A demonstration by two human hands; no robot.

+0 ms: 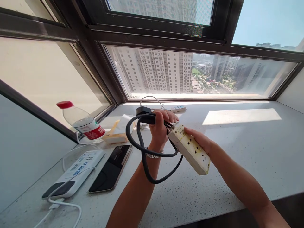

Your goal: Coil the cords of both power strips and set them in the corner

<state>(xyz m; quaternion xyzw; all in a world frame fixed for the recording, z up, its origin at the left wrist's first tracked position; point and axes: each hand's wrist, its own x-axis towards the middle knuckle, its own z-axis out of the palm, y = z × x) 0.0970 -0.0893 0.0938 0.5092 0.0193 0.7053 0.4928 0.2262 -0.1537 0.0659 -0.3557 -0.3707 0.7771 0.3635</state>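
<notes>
- Fingers (166,116) of the left hand (159,126) curl shut around a thick black cable (144,148), gathering its coils in the fist above the sill.
- Right hand (199,139) cups the cream power strip (190,148) from behind; only the thumb side shows, so the fingers' grip is mostly hidden, though the strip rests firmly in that hand.
- Both forearms rise from the lower edge, the left upright with a metal bracelet (153,155) at the wrist, the right slanting in from the right.
- Power strip is a long plastic block, yellowed and marked, tilted down to the right, held clear of the surface.
- Cable is smooth rubber, hanging in two loose loops below the left wrist, with a black plug (143,110) at the top.
- Beneath lies a pale speckled stone sill (237,152).
- Further left sit a dark phone (111,169), a white power bank (73,174) with a white cord, and a clear bottle (82,122) with a red cap, lying tilted.
</notes>
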